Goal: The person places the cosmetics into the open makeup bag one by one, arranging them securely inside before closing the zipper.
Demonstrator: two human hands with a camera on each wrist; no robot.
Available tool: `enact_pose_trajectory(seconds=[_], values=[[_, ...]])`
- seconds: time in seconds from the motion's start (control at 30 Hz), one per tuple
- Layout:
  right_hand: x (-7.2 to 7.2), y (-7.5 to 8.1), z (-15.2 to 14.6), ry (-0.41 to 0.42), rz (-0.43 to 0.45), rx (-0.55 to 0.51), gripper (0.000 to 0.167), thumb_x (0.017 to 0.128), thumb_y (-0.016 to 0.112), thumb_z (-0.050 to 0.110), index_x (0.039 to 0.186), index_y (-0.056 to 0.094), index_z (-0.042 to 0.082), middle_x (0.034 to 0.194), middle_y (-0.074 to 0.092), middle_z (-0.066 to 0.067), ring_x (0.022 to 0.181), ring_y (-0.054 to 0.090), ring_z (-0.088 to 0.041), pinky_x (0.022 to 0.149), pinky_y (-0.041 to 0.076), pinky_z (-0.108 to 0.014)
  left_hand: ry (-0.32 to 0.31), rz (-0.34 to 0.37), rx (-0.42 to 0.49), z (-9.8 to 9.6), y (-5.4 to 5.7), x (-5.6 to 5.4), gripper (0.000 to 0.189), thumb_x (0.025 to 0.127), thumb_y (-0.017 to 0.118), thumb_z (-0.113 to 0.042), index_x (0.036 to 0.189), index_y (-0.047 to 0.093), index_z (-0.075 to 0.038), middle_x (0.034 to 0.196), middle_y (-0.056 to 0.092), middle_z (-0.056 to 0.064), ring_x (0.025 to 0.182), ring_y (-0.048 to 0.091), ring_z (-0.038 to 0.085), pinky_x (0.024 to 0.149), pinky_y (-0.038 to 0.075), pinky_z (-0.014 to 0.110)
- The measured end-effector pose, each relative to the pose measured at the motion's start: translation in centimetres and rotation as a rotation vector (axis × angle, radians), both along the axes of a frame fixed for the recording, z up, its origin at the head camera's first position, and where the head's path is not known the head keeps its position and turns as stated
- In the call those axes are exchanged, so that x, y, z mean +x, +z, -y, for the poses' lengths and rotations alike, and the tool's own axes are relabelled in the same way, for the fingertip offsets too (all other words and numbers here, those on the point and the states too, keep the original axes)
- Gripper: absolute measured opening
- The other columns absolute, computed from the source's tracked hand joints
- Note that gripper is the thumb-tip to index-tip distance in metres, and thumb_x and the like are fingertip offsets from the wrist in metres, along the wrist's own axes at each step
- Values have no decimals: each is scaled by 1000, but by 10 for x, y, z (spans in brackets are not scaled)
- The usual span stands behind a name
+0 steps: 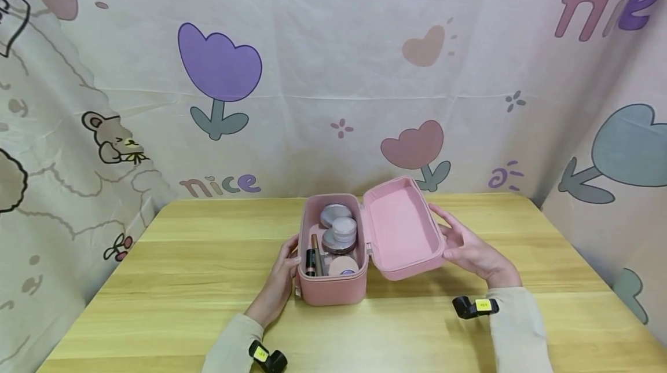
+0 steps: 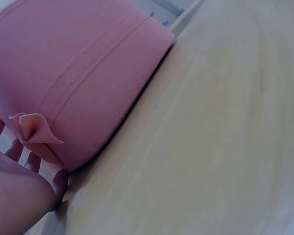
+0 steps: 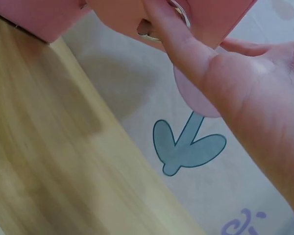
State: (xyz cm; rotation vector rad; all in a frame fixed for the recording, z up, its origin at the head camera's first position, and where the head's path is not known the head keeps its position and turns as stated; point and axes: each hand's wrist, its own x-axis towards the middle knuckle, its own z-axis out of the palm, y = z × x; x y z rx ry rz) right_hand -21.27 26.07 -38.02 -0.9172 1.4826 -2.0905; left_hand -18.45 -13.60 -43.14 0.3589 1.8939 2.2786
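Note:
A pink cosmetic case stands upright on the table with its lid swung out to the right. My left hand rests against the case's left side, fingers fairly straight, near a small pink tab. With thumb and fingers spread along the outer edge, my right hand holds the tilted lid; its thumb lies by a metal clasp. Inside the case are round compacts, a small jar, a black-and-pink tube, a slim brown stick and a pale round item.
The wooden table runs back to a printed cloth that hangs behind it and along both sides. A small black device sits at the right wrist, another at the left.

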Motion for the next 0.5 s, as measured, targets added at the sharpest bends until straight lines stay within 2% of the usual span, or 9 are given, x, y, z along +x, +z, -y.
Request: enact_pose_trajectory(seconds=[0.23, 0.37, 0.5], values=[[5, 9, 6, -34, -93, 51, 97, 83, 66, -6, 156, 4, 13, 146, 38, -5, 123, 50, -23, 96, 45, -39, -22, 3, 10, 1, 0, 1, 66, 94, 40, -23, 154, 14, -10, 157, 7, 14, 143, 6, 33, 110, 2, 53], [8, 19, 11, -95, -144, 126, 102, 80, 69, -7, 155, 1, 9, 145, 37, -5, 122, 51, -21, 95, 46, -36, -32, 13, 18, 0, 1, 1, 67, 95, 39, -24, 154, 12, -11, 158, 5, 14, 143, 5, 34, 110, 2, 53], [11, 29, 18, -154, -194, 193, 107, 78, 71, -7, 155, -2, 8, 149, 30, -9, 125, 48, -18, 97, 44, -32, -44, 14, 21, 1, 2, 1, 67, 94, 38, -23, 154, 10, -10, 158, 4, 14, 143, 5, 33, 110, 1, 53]])
